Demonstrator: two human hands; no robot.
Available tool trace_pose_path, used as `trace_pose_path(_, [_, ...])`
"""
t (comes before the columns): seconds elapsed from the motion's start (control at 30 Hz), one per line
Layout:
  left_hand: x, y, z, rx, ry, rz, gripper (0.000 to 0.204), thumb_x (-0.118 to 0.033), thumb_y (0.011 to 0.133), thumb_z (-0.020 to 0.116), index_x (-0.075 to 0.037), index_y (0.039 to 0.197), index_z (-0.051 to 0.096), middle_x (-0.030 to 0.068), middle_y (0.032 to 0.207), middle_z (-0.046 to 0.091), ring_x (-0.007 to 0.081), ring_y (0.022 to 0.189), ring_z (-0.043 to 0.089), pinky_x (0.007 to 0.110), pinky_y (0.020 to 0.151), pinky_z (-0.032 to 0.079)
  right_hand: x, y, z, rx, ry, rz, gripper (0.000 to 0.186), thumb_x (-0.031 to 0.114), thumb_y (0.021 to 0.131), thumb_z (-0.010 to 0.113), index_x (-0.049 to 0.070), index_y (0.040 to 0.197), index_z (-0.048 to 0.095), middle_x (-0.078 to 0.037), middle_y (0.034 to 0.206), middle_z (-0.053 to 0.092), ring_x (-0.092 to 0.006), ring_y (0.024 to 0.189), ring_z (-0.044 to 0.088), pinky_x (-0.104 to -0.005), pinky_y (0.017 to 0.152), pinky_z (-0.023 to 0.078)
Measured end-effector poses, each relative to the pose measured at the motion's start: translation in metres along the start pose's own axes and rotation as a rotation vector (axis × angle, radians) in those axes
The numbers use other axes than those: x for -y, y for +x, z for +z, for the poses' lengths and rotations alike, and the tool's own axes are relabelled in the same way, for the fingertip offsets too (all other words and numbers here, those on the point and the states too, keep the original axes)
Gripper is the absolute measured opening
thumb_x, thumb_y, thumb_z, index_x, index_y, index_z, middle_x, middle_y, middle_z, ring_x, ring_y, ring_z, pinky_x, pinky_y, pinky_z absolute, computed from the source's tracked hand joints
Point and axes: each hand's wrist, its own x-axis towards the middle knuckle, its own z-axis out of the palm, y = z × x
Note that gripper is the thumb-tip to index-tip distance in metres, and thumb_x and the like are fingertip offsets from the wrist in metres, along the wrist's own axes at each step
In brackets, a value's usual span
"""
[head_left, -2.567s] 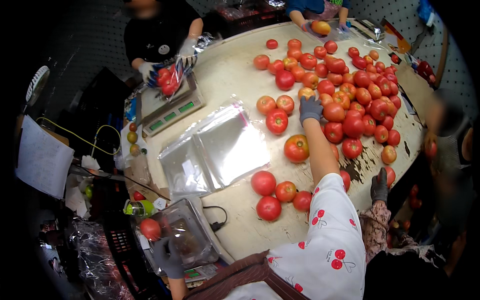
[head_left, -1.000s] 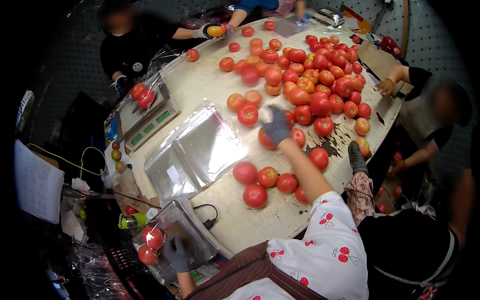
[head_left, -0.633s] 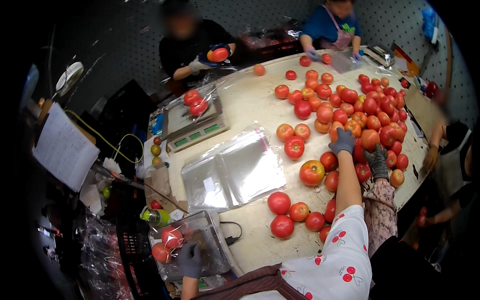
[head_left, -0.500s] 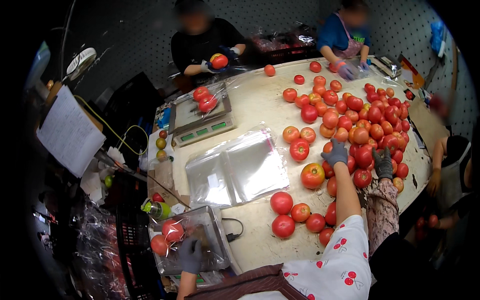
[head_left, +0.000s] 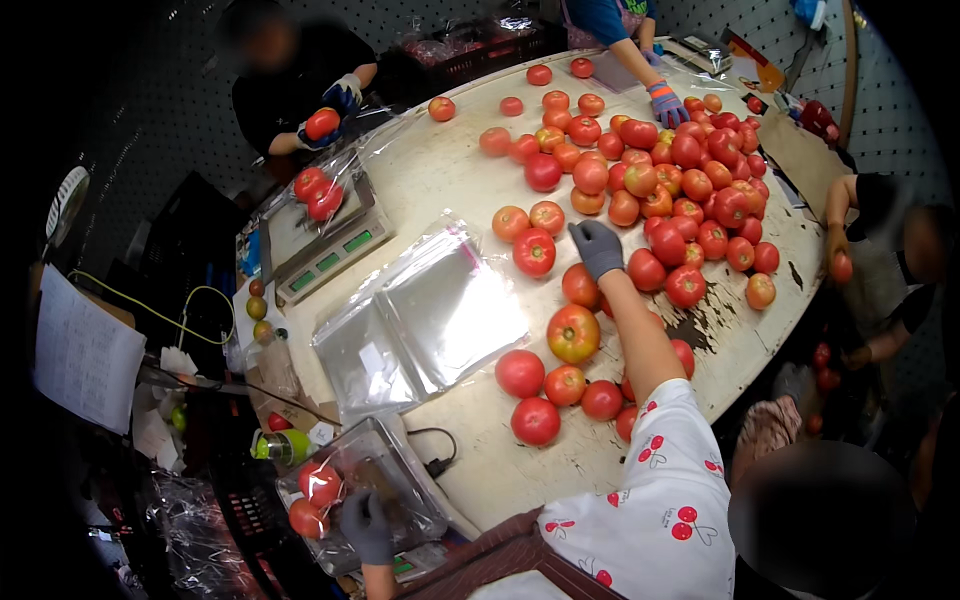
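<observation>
My left hand (head_left: 367, 525), in a grey glove, is at the near-left scale (head_left: 405, 455). Its fingers are bent on the edge of a clear plastic bag (head_left: 405, 505), which lies over the pan with two tomatoes (head_left: 320, 484) in it. My right hand (head_left: 597, 248), also gloved in grey, reaches across the table between loose tomatoes, its fingers stretched out and nothing visible in them. Closest to its fingertips is a red tomato (head_left: 534, 252); a large yellow-red tomato (head_left: 573, 333) sits nearer to me.
A stack of clear bags (head_left: 440, 310) lies mid-table, with a second scale (head_left: 335, 250) beyond. Many tomatoes (head_left: 690, 185) are heaped at the right. A co-worker's gloved hand (head_left: 667, 104) touches the heap's far side; another co-worker holds a tomato (head_left: 322, 123). A green-capped bottle (head_left: 283, 446) stands left.
The view has shifted. My right hand has come out of the heap toward the left. A neighbour's patterned sleeve has withdrawn from the table, and the far co-worker's hand has reached the heap.
</observation>
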Motion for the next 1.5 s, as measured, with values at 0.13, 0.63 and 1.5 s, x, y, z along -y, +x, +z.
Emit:
trace_pose_path(0.13, [0.003, 0.004, 0.004, -0.018, 0.075, -0.03, 0.004, -0.002, 0.079, 0.062, -0.001, 0.083, 0.061, 0.0109, 0.078, 0.061, 0.0222, 0.066, 0.058, 0.03, 0.064, 0.047, -0.033, 0.064, 0.011, -0.452, -0.008, -0.401, 0.026, 0.029, 0.074, 0.068, 0.008, 0.087, 0.06, -0.016, 0.086, 0.06, -0.0353, 0.082, 0.057, -0.0422, 0.077, 0.046])
trace_pose_path(0.63, [-0.019, 0.004, -0.004, -0.036, 0.216, 0.157, 0.009, -0.004, 0.074, 0.067, -0.005, 0.082, 0.063, 0.0119, 0.074, 0.061, 0.0279, 0.067, 0.059, 0.035, 0.061, 0.046, 0.004, 0.099, -0.002, 0.064, -0.424, 0.038, 0.072, 0.034, 0.065, 0.075, 0.016, 0.128, 0.046, -0.015, 0.123, 0.045, -0.0354, 0.108, 0.049, -0.0402, 0.09, 0.045])
trace_pose_path(1.5, [-0.026, -0.045, -0.029, -0.278, -0.136, 0.163, 0.008, 0.0, 0.078, 0.061, -0.002, 0.086, 0.061, 0.0124, 0.082, 0.062, 0.0271, 0.074, 0.061, 0.033, 0.069, 0.048, 0.284, -0.387, 0.079, 1.608, 1.263, 0.234, 0.028, 0.01, 0.085, 0.054, 0.003, 0.112, 0.056, -0.01, 0.105, 0.061, -0.0178, 0.093, 0.059, -0.0301, 0.081, 0.049])
